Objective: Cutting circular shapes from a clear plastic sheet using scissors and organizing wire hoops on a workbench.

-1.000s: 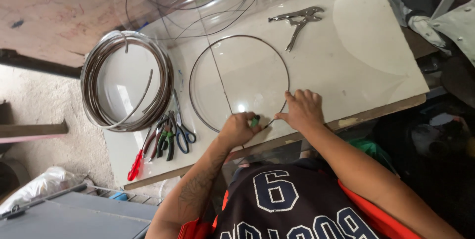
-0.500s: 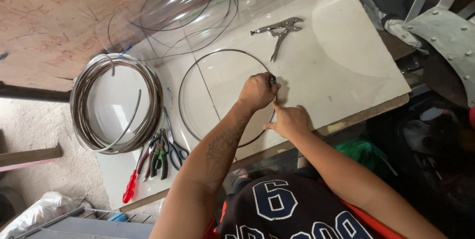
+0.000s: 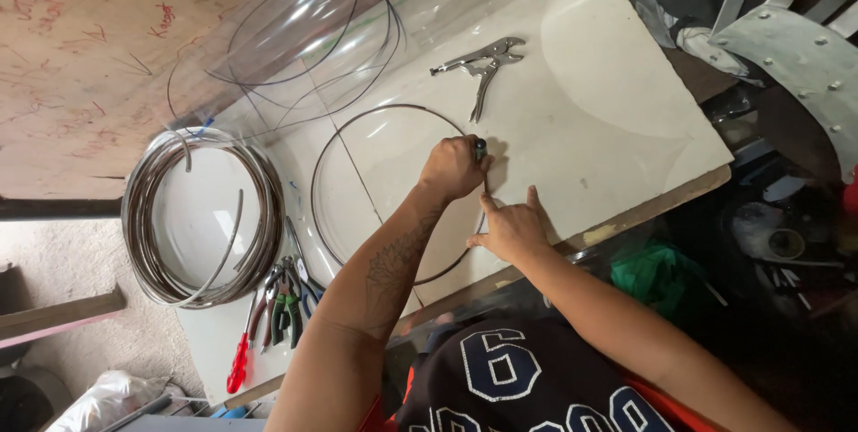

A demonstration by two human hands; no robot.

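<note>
Here, left hand [image 3: 454, 167] clenched around a marker [image 3: 480, 148] at the wire ring [image 3: 323, 160], right hand [image 3: 511, 230] released, flat.

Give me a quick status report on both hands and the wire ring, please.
Left hand fisted on a small dark tool at the wire ring. Right hand flat, pinning ring on white board. Locking pliers lie just beyond.

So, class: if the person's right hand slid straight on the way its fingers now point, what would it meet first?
The right hand lies flat on the white board, fingers pointing up the picture. Probably bare board for a stretch, then perhaps the locking pliers slightly to the left of that line, though the exact line is hard to judge.
</note>
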